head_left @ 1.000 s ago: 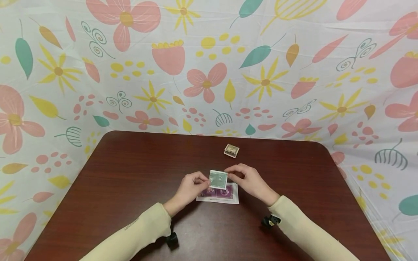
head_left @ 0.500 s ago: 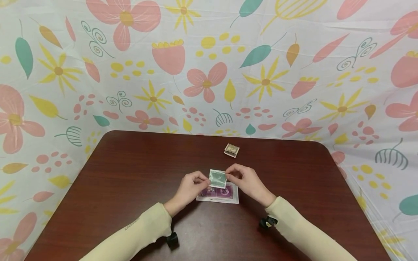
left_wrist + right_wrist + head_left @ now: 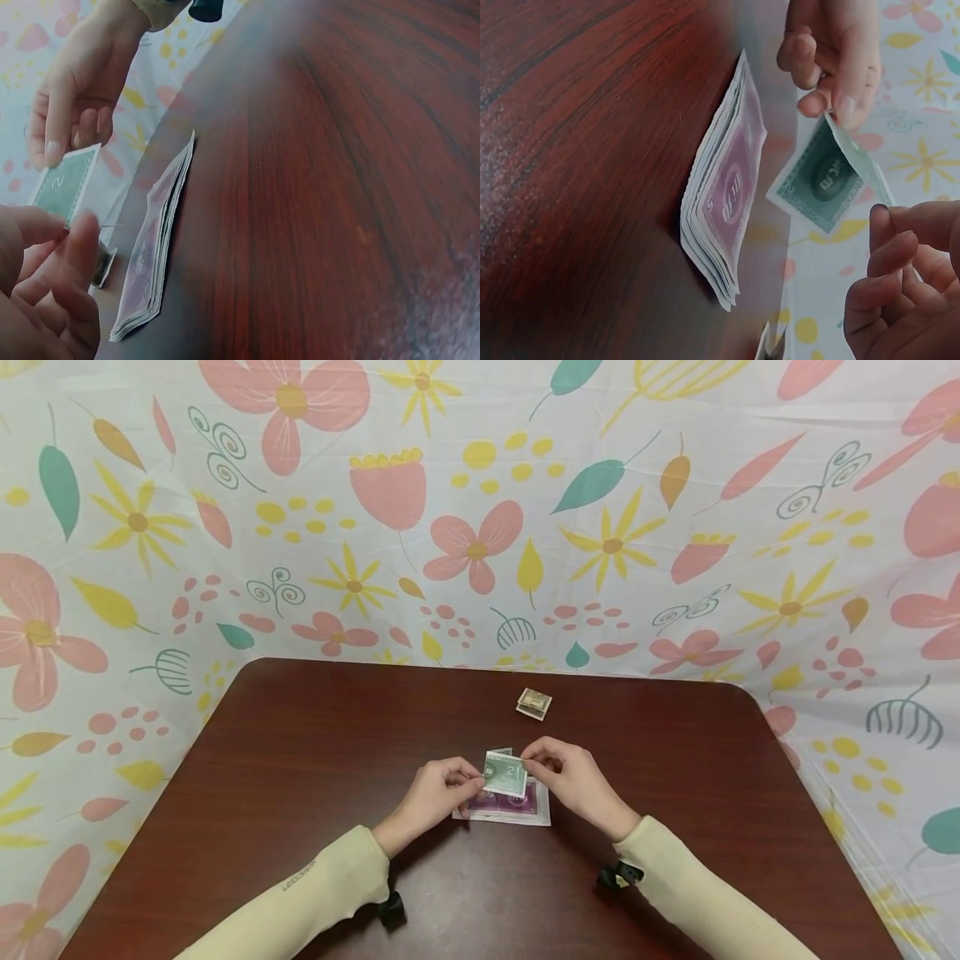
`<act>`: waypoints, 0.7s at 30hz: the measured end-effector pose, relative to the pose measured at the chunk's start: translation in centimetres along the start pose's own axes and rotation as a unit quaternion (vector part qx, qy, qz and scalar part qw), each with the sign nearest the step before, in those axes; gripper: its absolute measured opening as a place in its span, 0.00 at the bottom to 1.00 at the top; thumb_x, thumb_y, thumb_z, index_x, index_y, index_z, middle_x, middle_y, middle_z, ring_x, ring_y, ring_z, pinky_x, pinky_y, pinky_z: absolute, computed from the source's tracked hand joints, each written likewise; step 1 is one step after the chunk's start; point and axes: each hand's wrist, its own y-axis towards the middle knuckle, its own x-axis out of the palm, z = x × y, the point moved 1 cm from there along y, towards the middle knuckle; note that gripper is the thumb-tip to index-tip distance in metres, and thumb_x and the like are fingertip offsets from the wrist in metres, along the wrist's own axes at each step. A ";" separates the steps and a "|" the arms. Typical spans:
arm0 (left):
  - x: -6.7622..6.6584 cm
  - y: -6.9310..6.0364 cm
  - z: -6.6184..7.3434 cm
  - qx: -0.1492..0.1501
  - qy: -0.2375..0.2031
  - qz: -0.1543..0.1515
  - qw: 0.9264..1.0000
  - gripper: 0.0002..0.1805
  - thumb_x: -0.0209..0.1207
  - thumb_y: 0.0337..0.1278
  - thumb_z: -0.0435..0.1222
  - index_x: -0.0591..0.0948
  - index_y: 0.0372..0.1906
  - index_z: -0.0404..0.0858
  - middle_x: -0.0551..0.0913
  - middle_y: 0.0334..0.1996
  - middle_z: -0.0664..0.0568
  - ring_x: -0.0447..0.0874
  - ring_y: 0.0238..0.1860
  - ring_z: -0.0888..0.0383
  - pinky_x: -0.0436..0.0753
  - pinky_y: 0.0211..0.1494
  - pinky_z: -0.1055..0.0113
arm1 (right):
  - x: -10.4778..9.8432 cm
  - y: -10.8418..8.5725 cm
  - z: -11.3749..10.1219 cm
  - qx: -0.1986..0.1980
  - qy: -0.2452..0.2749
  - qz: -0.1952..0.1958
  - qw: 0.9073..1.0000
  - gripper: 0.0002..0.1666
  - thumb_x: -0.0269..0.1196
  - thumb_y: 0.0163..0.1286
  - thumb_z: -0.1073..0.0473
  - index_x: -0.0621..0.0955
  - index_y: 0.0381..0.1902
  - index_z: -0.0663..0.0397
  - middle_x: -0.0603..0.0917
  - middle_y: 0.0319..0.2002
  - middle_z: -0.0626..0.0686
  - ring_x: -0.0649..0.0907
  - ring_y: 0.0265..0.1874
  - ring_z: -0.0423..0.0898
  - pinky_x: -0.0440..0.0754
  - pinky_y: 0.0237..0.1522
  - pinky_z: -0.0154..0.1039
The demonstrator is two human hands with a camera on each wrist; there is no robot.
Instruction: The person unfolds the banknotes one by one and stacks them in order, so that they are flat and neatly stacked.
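Note:
Both hands hold a green banknote (image 3: pixel 503 775), creased and partly unfolded, above the table. My left hand (image 3: pixel 435 795) pinches its left edge between thumb and fingers. At the opposite edge, the thumb and fingertips of my right hand (image 3: pixel 576 782) pinch a corner. Seen from the right wrist, the green note (image 3: pixel 826 180) has two leaves standing apart at a fold. Below it lies a stack of purple banknotes (image 3: pixel 517 805), its layered edges showing in the left wrist view as a purple pile (image 3: pixel 150 247). The hands and green note partly cover that stack in the head view.
A small folded brownish note (image 3: pixel 534 702) lies farther back on the dark wooden table (image 3: pixel 337 727). Behind the table's far edge hangs a white cloth (image 3: pixel 480 610) printed with flowers. A black wrist strap (image 3: pixel 619 876) shows below the right sleeve.
The green note has turned in the fingers, and a second leaf now sticks up behind its front. My right hand has shifted slightly; the purple stack and brownish note stay put.

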 end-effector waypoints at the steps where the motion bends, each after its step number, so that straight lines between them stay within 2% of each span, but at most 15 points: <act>1: -0.1 0.0 0.0 0.001 -0.004 -0.003 1.000 0.05 0.66 0.67 0.32 0.86 0.40 0.33 0.90 0.32 0.39 0.82 0.17 0.61 0.75 0.22 0.72 | -0.1 -0.1 -0.1 -0.002 0.000 0.000 1.000 0.06 0.69 0.71 0.67 0.86 0.41 0.50 0.88 0.32 0.50 0.78 0.26 0.38 0.77 0.31 0.34; 7: -0.5 0.0 -0.2 -0.003 -0.012 -0.029 0.999 0.06 0.66 0.67 0.33 0.87 0.44 0.33 0.91 0.35 0.38 0.86 0.19 0.58 0.77 0.22 0.70 | -0.6 -0.4 -0.3 -0.010 0.000 -0.002 1.000 0.06 0.69 0.71 0.67 0.86 0.41 0.49 0.88 0.31 0.48 0.77 0.26 0.38 0.76 0.30 0.34; 11: -1.1 0.3 -0.4 0.027 0.024 -0.026 0.999 0.05 0.66 0.67 0.31 0.88 0.44 0.34 0.90 0.34 0.38 0.86 0.20 0.52 0.81 0.21 0.64 | -1.0 -0.7 -0.4 -0.011 -0.002 -0.005 1.000 0.06 0.69 0.71 0.65 0.86 0.41 0.48 0.87 0.32 0.44 0.77 0.26 0.38 0.76 0.30 0.34; 15: -1.9 1.0 -0.4 0.062 0.052 -0.016 0.997 0.06 0.64 0.69 0.30 0.87 0.46 0.33 0.88 0.33 0.39 0.84 0.20 0.45 0.81 0.19 0.63 | -1.4 -0.9 -0.5 -0.009 -0.004 -0.019 1.000 0.07 0.69 0.71 0.65 0.87 0.42 0.46 0.85 0.33 0.41 0.76 0.27 0.39 0.75 0.30 0.34; 18: -2.2 1.8 -0.3 0.065 0.058 -0.011 0.996 0.07 0.63 0.70 0.29 0.87 0.48 0.34 0.88 0.36 0.42 0.83 0.20 0.40 0.80 0.19 0.63 | -1.5 -1.0 -0.7 -0.007 -0.003 -0.037 0.999 0.09 0.69 0.71 0.64 0.87 0.43 0.43 0.85 0.33 0.41 0.77 0.27 0.39 0.75 0.31 0.34; 21: -2.5 2.4 -0.2 0.064 0.064 -0.018 0.996 0.10 0.62 0.71 0.29 0.87 0.52 0.36 0.88 0.40 0.42 0.82 0.20 0.39 0.81 0.21 0.62 | -1.6 -1.1 -1.0 -0.014 0.008 -0.053 0.998 0.09 0.69 0.72 0.64 0.87 0.43 0.42 0.85 0.33 0.45 0.77 0.27 0.40 0.76 0.31 0.34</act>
